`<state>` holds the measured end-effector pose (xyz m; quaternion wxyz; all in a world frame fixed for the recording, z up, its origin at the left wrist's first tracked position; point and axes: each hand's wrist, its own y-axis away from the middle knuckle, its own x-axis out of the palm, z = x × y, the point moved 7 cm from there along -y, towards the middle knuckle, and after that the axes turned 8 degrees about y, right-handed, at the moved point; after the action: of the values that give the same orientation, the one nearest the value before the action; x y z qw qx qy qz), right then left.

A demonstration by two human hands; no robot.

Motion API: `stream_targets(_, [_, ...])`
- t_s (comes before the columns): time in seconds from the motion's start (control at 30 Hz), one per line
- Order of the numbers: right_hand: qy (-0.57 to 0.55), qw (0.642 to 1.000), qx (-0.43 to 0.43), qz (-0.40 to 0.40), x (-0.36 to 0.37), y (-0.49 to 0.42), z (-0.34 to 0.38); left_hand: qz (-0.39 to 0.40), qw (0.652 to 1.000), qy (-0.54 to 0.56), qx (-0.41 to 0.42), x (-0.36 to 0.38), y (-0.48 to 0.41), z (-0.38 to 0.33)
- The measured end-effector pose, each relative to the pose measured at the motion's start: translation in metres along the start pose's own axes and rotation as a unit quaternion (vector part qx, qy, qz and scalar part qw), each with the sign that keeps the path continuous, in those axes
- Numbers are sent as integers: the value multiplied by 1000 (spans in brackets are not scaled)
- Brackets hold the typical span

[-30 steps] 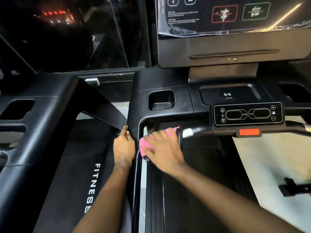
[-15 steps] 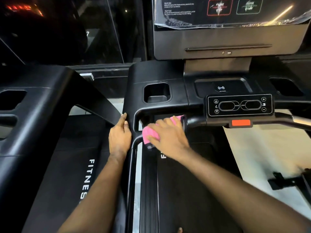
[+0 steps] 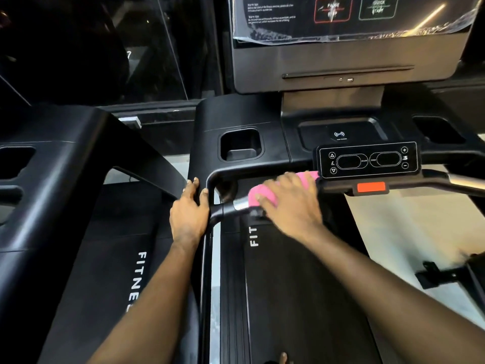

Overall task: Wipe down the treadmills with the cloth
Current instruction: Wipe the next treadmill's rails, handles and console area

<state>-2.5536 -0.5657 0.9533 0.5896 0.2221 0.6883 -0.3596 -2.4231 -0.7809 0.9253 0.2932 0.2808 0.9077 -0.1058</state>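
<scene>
A black treadmill [image 3: 241, 114] fills the centre, with a front handlebar [image 3: 231, 208] running across below its console. My right hand [image 3: 291, 203] presses a pink cloth [image 3: 262, 197] around that bar, just left of the button panel [image 3: 367, 160]. The cloth shows at both ends of my hand and my fingers cover its middle. My left hand [image 3: 189, 214] rests flat on the left corner of the console, where the side rail [image 3: 206, 271] comes up, and holds nothing.
A second treadmill [image 3: 52, 179] stands close on the left, its belt marked FITNESS [image 3: 136, 282]. A red safety clip [image 3: 371, 187] sits under the button panel. The screen [image 3: 351, 43] rises behind, with a cup holder [image 3: 240, 145] below it. Pale floor [image 3: 409, 232] lies at the right.
My right hand has slid the pink cloth to the right along the handlebar, uncovering the bar's silver section near the corner. My left hand has stayed on the console corner.
</scene>
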Motion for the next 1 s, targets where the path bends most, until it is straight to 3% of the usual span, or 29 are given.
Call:
stream_targets(0.1, [14,992,125,-15,-8,-13,-21,-3,1000,13,5,1,-1,0])
stream_targets(0.17, [2,987,162,-7,-8,-17,3,-1,1000,14,7,3,-4,2])
stream_targets(0.3, [-41,998,45,9,1,4,66,9,1000,6,10,5,-5,5])
stream_targets(0.4, [-27,1000,-3,-1,2,4,48,12,1000,7,9,5,-5,6])
stream_targets(0.47, [8,999,51,-9,0,-9,20,12,1000,6,12,5,-6,7])
stream_targets(0.53, [19,987,159,-4,-4,-21,-3,11,1000,11,15,6,-7,7])
stream_targets(0.6, [16,977,208,31,-1,-27,7,4,1000,21,12,6,-7,8])
stream_targets(0.67, [-3,985,160,61,7,-22,47,3,1000,24,12,5,-7,7])
stream_targets(0.73, [-43,995,79,34,7,-7,90,6,1000,26,14,5,-7,5])
stream_targets(0.8, [-72,996,59,7,6,8,103,7,999,27,17,4,-5,2])
stream_targets(0.9, [-107,982,150,-45,15,27,80,3,1000,22,21,2,-4,1])
stream_targets(1.0, [-244,912,293,-149,26,48,58,2,999,27,19,3,-3,3])
